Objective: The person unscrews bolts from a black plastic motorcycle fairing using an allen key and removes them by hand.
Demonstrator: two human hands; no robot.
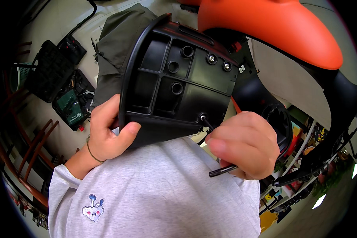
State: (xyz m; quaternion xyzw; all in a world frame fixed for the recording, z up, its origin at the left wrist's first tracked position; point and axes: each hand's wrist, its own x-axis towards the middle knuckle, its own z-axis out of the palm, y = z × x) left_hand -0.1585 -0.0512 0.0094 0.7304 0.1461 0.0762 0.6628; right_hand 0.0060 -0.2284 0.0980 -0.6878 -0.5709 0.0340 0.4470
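A black ribbed plastic housing (pixel 146 91) is held up in front of me, tilted, with hollow round posts in its compartments. My left hand (pixel 111 131) grips its lower left edge, thumb on the outside. Two silver screws (pixel 212 59) are seated near its upper right, and another silver screw (pixel 202 117) is at its lower right. My right hand (pixel 246 144) is closed on a black hex key (pixel 222 170), whose shaft reaches that lower screw.
A large orange molded shell (pixel 265 23) fills the upper right beside black parts. Dark green fabric (pixel 111 59) lies behind the housing. Open black tool cases (pixel 51 71) lie on the floor at left, near wooden chair rails (pixel 39 139). A cluttered shelf (pixel 295 182) is at right.
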